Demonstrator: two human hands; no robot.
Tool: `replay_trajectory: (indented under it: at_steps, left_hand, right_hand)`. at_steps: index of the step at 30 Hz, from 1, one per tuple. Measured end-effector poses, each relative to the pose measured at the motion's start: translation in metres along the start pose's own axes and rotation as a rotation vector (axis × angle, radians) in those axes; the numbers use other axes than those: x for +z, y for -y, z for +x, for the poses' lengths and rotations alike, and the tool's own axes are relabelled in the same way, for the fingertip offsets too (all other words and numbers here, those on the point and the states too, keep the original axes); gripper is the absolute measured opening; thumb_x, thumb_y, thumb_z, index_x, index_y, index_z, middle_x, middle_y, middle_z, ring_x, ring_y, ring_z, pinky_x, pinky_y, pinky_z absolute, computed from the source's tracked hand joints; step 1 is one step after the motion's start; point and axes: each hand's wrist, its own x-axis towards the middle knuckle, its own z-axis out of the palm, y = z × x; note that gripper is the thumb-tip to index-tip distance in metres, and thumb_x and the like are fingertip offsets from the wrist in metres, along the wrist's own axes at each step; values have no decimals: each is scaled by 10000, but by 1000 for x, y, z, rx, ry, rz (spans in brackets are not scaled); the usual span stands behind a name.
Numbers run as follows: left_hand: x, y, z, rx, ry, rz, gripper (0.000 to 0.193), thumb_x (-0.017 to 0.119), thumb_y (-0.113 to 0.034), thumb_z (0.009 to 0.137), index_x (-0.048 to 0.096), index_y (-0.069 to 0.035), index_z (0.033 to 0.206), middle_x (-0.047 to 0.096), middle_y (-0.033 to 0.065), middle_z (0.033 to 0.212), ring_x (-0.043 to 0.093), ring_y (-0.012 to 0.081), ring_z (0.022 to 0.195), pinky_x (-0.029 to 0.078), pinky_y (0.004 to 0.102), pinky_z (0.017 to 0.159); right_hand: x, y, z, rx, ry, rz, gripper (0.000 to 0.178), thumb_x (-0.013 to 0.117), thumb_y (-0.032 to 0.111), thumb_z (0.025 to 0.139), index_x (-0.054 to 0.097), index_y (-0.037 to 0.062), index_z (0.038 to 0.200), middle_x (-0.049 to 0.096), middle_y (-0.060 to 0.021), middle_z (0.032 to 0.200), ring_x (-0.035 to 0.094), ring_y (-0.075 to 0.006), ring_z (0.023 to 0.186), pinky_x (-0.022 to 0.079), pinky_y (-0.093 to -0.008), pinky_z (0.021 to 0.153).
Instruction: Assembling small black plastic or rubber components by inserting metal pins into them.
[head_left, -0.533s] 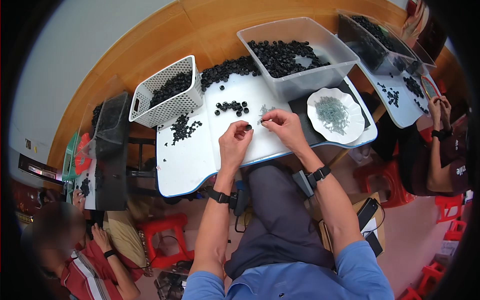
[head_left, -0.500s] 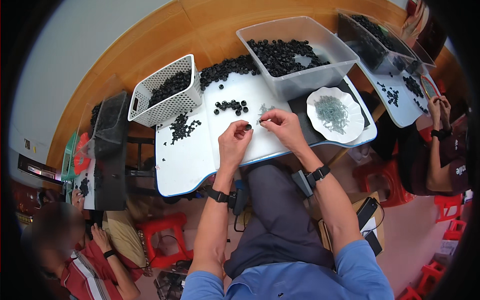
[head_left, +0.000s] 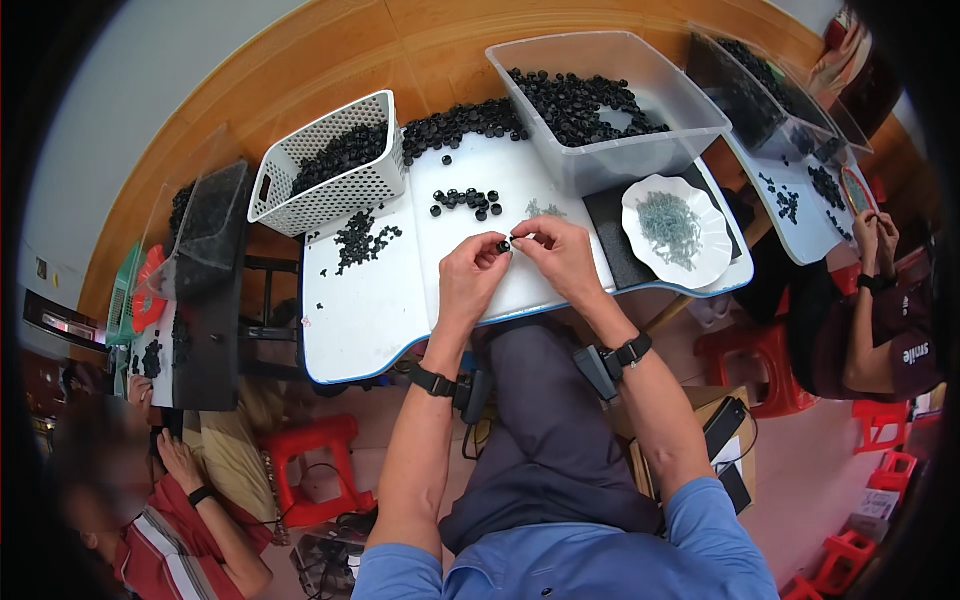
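Above the white table (head_left: pixel 365 335), my two hands meet at the fingertips. My left hand (head_left: pixel 470 277) is closed in a pinch on a small round black cap (head_left: pixel 504 246), its shiny side showing. My right hand (head_left: pixel 562 258) has thumb and forefinger pressed together against that cap; whatever lies between them is too small to make out. Just beyond my hands are a loose group of black caps (head_left: pixel 467 200) and a small scatter of thin greenish-clear pieces (head_left: pixel 545 209). More such pieces (head_left: pixel 672 230) fill a white scalloped plate (head_left: pixel 712 262) right of my right hand.
A white perforated basket (head_left: pixel 330 201) and a clear plastic bin (head_left: pixel 640 160) hold black parts, with a heap of caps (head_left: pixel 455 125) between them. Small black bits (head_left: pixel 362 240) lie at left. The plate rests on a black mat (head_left: pixel 612 235). People work at tables on both sides.
My right hand has come left and down, so its fingertips now touch the cap in my left hand. Before, a gap lay between the hands. The view has shifted slightly.
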Motion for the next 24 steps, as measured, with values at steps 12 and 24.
replay_trajectory:
  at_steps: [12,24]
  left_hand:
    - [-1,-1,0,25,20,24,267,803,-60,872,756,-6,1129,748,44,882,645,74,762,543,225,723]
    - [-5,-6,0,-73,44,-16,276,794,-56,875,758,2,1143,777,78,902,697,104,773,565,251,731]
  right_hand:
    - [3,4,-2,-4,17,-35,141,789,44,860,776,21,999,714,-42,837,573,-81,664,452,-254,591]
    - [4,-6,-7,15,-3,37,155,747,24,879,787,15,1028,762,-97,876,676,-137,714,519,-273,647]
